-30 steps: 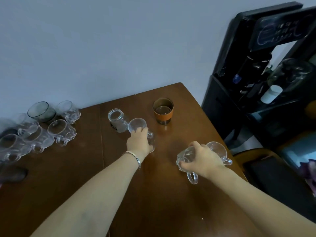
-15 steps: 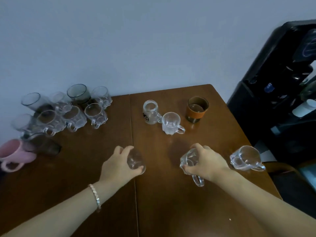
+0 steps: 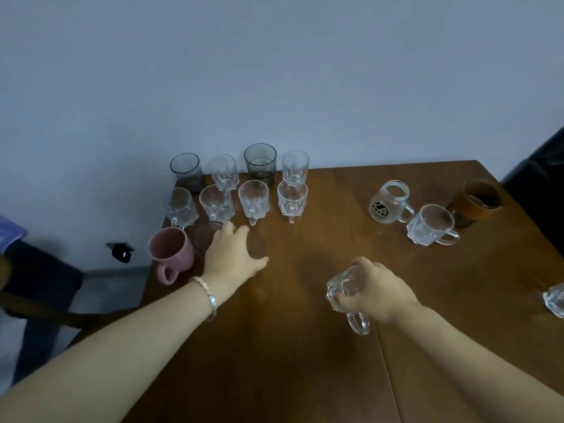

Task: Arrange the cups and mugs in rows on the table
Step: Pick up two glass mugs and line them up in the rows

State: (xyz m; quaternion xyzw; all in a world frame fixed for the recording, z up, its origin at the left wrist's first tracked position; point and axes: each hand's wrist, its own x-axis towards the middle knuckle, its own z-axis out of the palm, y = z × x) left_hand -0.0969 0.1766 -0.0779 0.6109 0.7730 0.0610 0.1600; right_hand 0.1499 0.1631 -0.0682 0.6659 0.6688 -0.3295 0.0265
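— What is nearest to you?

— My right hand, low over the brown table, fingers closed around a clear glass mug that is tilted, its handle hanging down toward me. At the right edge of the frame another clear mug is partly cut off.

— And your other hand?

— My left hand, a beaded bracelet at the wrist, reaches further out to the left. Its fingers curl around a small clear glass at the front of the group; whether that glass is resting on the wood I cannot tell. Just to its left are a dark tinted glass and a pink mug at the table's left edge, handle toward me.

— Beyond that?

— Two rows near the wall. The closer row holds four clear faceted mugs. The back row holds a smoky tumbler, a clear mug, a grey tumbler and another clear mug. Well apart on the right: a faceted mug, a handled jar with a printed logo, and a glass with an orange-brown sleeve near the far right edge.
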